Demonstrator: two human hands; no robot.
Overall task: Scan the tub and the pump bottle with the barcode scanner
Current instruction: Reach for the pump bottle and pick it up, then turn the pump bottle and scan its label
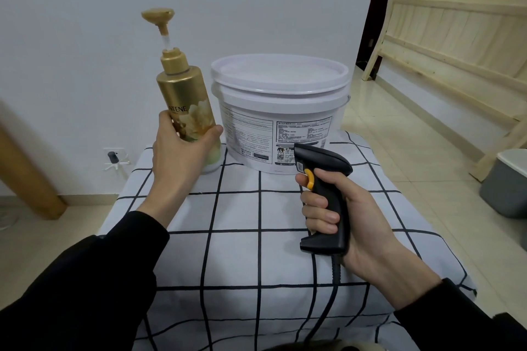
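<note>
A gold pump bottle [185,100] with its pump head raised stands upright at the far left of the checked surface. My left hand [178,151] is wrapped around its lower body. Right beside it sits a white lidded tub [281,100], its printed label and codes facing me. My right hand [339,214] grips the handle of a black barcode scanner [322,162] with a yellow trigger under my index finger. The scanner's head points toward the tub's label, just in front of it. Its cable hangs down from the handle.
The white cloth with a black grid [242,251] covers a small raised surface. A pale wooden bed frame [456,45] stands at the right, with a grey bin [507,182] beside it. A wall socket [114,157] is low on the wall at left.
</note>
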